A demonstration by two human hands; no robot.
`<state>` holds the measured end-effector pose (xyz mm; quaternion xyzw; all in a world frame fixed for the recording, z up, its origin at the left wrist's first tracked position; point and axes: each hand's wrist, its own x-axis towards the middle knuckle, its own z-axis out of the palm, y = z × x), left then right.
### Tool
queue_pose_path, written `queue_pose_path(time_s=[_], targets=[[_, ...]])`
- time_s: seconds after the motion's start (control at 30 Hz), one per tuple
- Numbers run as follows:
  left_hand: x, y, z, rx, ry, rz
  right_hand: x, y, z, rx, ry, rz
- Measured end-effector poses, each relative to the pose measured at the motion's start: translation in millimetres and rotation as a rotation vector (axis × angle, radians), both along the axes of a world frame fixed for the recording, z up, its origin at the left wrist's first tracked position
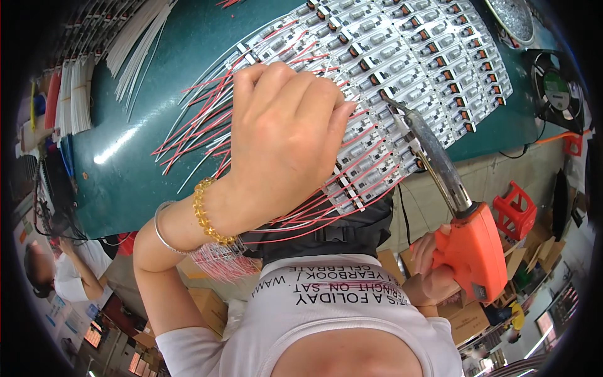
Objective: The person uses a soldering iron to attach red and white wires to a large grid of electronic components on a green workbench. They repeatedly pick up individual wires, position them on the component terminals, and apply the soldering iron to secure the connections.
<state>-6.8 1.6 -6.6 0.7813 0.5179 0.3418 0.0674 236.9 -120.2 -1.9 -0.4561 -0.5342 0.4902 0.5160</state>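
Observation:
My left hand (286,129) is closed over a sheet of small circuit boards (440,60), fingers curled down and thumb against them. Its fingertips point to the boards, and what they pinch is hidden. Red and white wires (204,125) fan out from the boards under that hand, several running along their near edge. My right hand (430,254) is wrapped round the handle of an orange soldering gun (474,251). The gun's long metal barrel reaches up and left, its tip among the boards just right of my left fingertips.
A green work mat (119,179) covers the table. Loose white wires (135,47) lie at far left. A metal bowl (512,22) and a black fan (556,88) stand at right. Beyond the table edge are a red stool (515,210) and another person (75,267) at left.

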Motion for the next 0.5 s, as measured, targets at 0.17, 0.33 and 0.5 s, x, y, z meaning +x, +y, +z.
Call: queue_pose_path(time_s=[0.17,0.33,0.5], targets=[[1,-1,6,-0.059,-0.074,-0.044,19,-15,-7,-0.033,-0.1,-0.019],[3,-3,6,-0.11,-0.049,-0.08,39,-31,-16,-0.036,-0.317,-0.001],[4,-3,7,-0.121,-0.04,-0.075,29,-35,3,-0.279,-0.51,-0.054]])
